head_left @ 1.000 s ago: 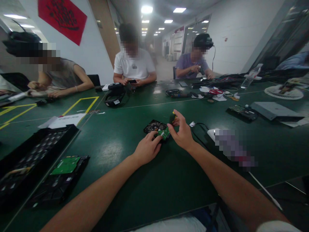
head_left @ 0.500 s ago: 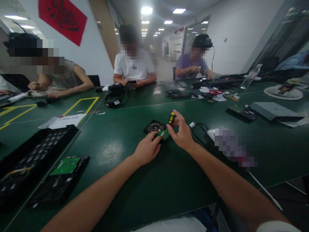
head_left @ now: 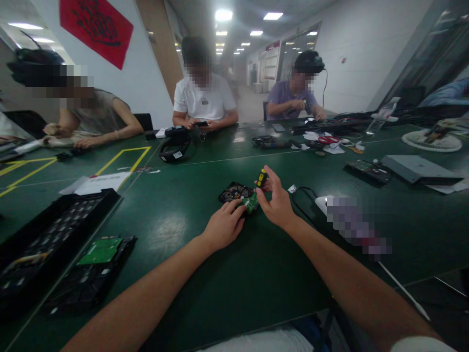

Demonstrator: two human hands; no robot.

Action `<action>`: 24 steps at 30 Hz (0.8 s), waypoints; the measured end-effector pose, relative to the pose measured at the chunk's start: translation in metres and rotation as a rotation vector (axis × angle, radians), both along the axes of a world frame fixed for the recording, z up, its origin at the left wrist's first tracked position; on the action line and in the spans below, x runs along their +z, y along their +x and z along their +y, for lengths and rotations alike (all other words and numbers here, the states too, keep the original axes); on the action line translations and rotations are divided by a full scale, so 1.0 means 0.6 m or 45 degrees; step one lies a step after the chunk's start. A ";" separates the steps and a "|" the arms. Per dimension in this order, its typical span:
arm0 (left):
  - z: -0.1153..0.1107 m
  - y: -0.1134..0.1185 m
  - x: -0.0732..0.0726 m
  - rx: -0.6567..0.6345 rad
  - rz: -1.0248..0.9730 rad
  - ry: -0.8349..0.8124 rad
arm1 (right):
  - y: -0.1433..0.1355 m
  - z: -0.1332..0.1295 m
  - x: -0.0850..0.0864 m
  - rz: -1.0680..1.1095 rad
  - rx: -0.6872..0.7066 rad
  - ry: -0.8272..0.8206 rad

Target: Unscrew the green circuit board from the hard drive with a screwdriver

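A black hard drive [head_left: 231, 191] with a green circuit board [head_left: 251, 202] lies on the green table in front of me. My left hand [head_left: 224, 226] holds the drive's near side, its fingertips resting at the board's edge. Between the thumb and fingers of my right hand [head_left: 277, 204] is the yellow-and-black handle of a small screwdriver [head_left: 261, 178]. That handle stands nearly upright above the right end of the board. Its tip is too small to make out.
On the left are another drive-like unit [head_left: 100, 250] with a green board and a long black tray [head_left: 44, 234]. A power strip [head_left: 322, 203], a grey metal box [head_left: 421, 168] and a further drive [head_left: 367, 171] lie right. Several people sit across the table.
Hardly anything differs. My right hand and the screwdriver stay over the board, with at most a tiny shift; my left hand keeps its place on the drive.
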State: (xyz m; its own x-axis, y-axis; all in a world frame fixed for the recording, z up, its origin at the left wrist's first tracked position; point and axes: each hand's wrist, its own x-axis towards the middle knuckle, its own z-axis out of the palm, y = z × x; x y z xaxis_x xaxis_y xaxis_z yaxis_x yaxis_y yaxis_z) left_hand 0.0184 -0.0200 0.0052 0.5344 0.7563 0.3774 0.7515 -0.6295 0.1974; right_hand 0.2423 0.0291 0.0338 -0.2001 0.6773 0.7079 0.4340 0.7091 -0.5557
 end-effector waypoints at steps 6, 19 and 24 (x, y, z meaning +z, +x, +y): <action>0.002 0.000 0.000 -0.015 0.023 0.003 | -0.001 0.001 0.001 -0.027 -0.050 0.039; 0.005 0.000 -0.003 -0.058 0.048 0.016 | 0.000 0.003 -0.002 0.047 -0.004 0.030; 0.002 0.001 0.003 -0.045 0.039 0.012 | 0.000 0.003 -0.005 0.044 -0.064 0.052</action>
